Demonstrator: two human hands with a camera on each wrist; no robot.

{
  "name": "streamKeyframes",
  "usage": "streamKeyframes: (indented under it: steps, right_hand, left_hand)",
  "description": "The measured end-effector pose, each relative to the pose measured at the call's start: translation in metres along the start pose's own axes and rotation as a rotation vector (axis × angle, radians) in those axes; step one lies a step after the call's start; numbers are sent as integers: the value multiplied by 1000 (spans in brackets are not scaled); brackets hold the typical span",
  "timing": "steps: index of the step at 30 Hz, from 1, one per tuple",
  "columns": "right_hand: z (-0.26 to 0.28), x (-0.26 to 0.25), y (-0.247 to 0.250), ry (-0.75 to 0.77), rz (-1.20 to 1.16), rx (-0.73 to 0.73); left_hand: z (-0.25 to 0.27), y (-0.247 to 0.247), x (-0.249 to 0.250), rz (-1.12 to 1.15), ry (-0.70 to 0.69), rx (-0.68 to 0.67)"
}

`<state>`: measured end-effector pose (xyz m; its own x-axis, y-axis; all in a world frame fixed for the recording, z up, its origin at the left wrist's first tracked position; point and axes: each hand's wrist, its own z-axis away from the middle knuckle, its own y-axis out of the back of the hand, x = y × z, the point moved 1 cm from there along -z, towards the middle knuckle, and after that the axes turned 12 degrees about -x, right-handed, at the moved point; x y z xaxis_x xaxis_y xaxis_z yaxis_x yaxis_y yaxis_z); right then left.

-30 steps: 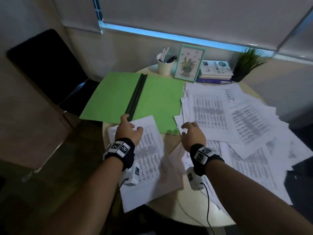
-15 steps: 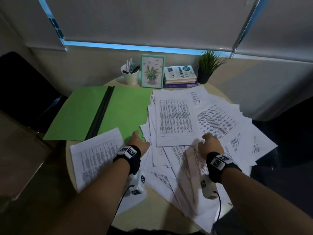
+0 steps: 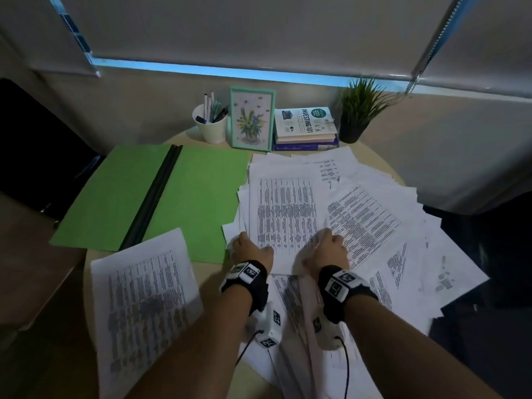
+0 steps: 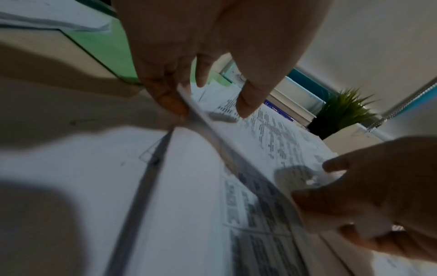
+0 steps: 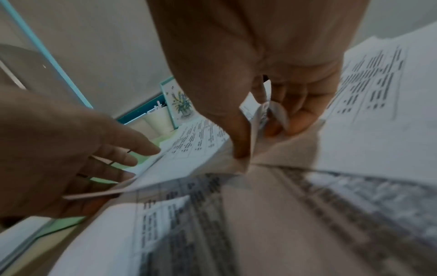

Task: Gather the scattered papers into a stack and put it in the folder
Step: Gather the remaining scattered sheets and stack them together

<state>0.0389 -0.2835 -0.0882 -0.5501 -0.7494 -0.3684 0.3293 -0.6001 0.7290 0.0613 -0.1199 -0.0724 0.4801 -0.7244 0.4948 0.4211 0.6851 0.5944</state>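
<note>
Several white printed papers (image 3: 371,223) lie scattered over the right half of the round table. One loose sheet (image 3: 144,300) lies apart at the near left. The green folder (image 3: 198,197) lies open and flat at the back left. Both hands are at the near edge of the top table-printed sheet (image 3: 285,214). My left hand (image 4: 208,106) pinches its left near edge between thumb and fingers. My right hand (image 5: 262,134) pinches the lifted, curled edge further right. In the head view the left hand (image 3: 249,246) and right hand (image 3: 331,244) sit close together.
At the back of the table stand a white pen cup (image 3: 210,125), a framed flower picture (image 3: 252,119), a stack of books (image 3: 305,128) and a potted plant (image 3: 359,110). A dark chair (image 3: 34,145) is at the left. Papers overhang the table's right edge.
Both hands moved right, away from the folder's near edge and the loose sheet, onto the paper pile. They now pinch the near edge of the top sheet.
</note>
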Motion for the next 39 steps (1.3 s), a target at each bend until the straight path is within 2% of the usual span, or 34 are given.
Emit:
streamKeyframes:
  steps: [4,6,9,14,17,19,22,23,24,26,27,28,29,31,32,34,36,37,39]
  right_hand:
    - [2,1,-10,80,-208,20]
    - [2,4,-9,87,-363,38]
    - [3,8,-4,91,-564,-11]
    - [14,9,4,201,-556,-61]
    - [27,17,5,249,-580,-208]
    - [37,28,3,272,-571,-328]
    - [48,41,0,306,-489,-490]
    - [52,44,2,304,-525,-468]
    - [53,49,4,277,-593,-369]
    - [51,63,11,120,-650,19]
    - [49,69,16,5,-594,214]
    - [47,74,20,-102,-519,331]
    - [44,77,22,-201,-453,351]
    - [38,74,24,-363,-346,196]
    - [36,68,26,-396,-304,109]
    - [27,61,28,-390,-276,-27]
    - [23,57,28,-381,-352,-89]
    - [22,56,25,-362,-431,-86]
    - [20,56,22,-289,-575,18]
  left_hand:
    - [-15,7,-19,77,80,78]
    - [-23,14,-29,77,107,31]
    - [-26,21,-41,77,92,-71]
    - [-26,26,-50,159,40,-99]
    - [-22,26,-54,331,13,-75]
    - [-15,27,-60,464,79,-64]
    - [-6,30,-74,416,138,-86]
    - [-6,29,-80,354,156,-91]
    - [-3,29,-84,315,162,-90]
    - [-1,26,-93,266,174,-99]
    - [3,25,-96,245,190,-109]
    - [5,24,-101,230,197,-115]
    - [8,23,-104,214,197,-121]
    - [11,22,-110,205,196,-112]
    - [11,22,-112,206,198,-107]
    - [13,22,-115,217,204,-111]
    - [17,23,-116,216,215,-117]
    - [19,25,-118,217,223,-125]
    - [19,28,-116,230,217,-141]
